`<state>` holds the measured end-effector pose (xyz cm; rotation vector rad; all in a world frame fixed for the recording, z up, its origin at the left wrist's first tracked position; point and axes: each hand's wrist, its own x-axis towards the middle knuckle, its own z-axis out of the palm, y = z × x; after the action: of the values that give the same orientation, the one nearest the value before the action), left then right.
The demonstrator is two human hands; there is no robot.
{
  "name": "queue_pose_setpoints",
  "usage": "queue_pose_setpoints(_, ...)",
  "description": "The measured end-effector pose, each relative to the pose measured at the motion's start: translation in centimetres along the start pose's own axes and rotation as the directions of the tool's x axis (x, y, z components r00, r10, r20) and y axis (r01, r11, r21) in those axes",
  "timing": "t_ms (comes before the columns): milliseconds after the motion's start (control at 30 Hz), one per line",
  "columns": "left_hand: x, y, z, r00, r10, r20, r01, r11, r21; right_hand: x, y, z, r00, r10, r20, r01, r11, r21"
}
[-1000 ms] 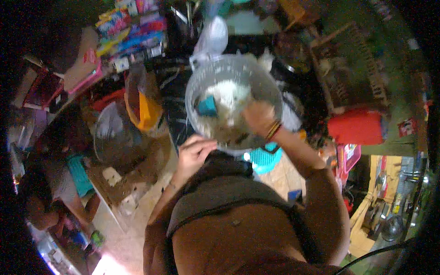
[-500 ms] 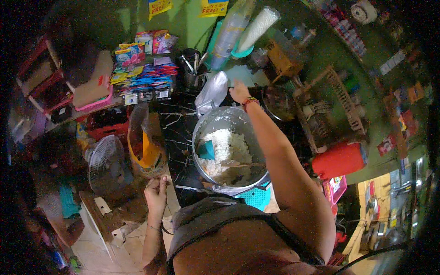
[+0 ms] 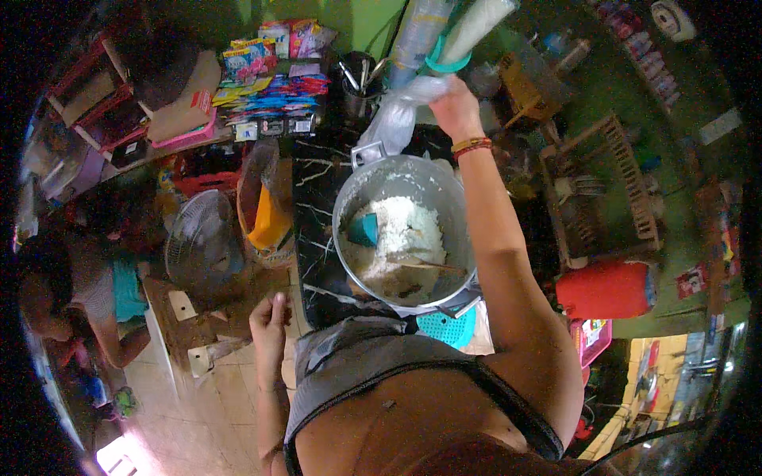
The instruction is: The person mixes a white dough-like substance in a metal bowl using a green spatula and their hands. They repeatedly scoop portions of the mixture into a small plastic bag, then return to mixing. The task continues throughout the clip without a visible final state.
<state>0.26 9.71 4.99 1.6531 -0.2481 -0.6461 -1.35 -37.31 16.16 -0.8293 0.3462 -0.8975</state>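
One side looks busy from where I stand: the right grip (image 3: 458,111) is pinched narrow around the gathered neck of a clear plastic bag (image 3: 391,127). The bag sits at the back of the black desk (image 3: 314,226), just behind the metal pot (image 3: 414,170), its lower end close by the pot's handle (image 3: 367,154). I can't make out what it holds. The left grip (image 3: 271,314) hangs well apart, its fingers seemingly folded in; whether anything is inside them, I cannot tell.

My worry is that handle: a bag this thin could snag there and tear if drawn forward low. Tall plastic sleeves (image 3: 419,40) stand right behind, so a sideways tug might topple them. The right forearm (image 3: 498,214) passes over the pot's right side, near the wooden stick (image 3: 432,264) lying across the white heap (image 3: 406,224); a dipped elbow could catch the stick and flick some out. The teal scoop (image 3: 364,230), leaning in the heap, seems safer, being farther from that arm.
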Motion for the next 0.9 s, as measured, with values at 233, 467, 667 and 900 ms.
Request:
queue_pose_setpoints(233,4.2,8.9,5.1,0.732,-0.092,0.675,0.546,0.673,-0.5,-15.4,-1.9,7.1,0.629,0.268,0.73,-0.339,0.939,-0.052)
queue_pose_setpoints(467,6.7,12.0,9.8,0.807,0.09,0.584,0.26,0.833,-0.488,-19.7,-2.7,3.0,0.6,0.126,0.79,0.282,0.891,-0.357)
queue_pose_setpoints(667,5.3,11.2,11.6,0.857,0.274,0.436,-0.155,0.944,-0.29,-23.0,-1.7,2.6,0.84,0.049,0.541,0.482,0.392,-0.784)
queue_pose_setpoints(900,5.0,11.2,10.9,0.839,0.036,0.542,0.383,0.669,-0.637,-21.5,0.7,-0.5,0.958,0.001,0.287,0.252,0.475,-0.843)
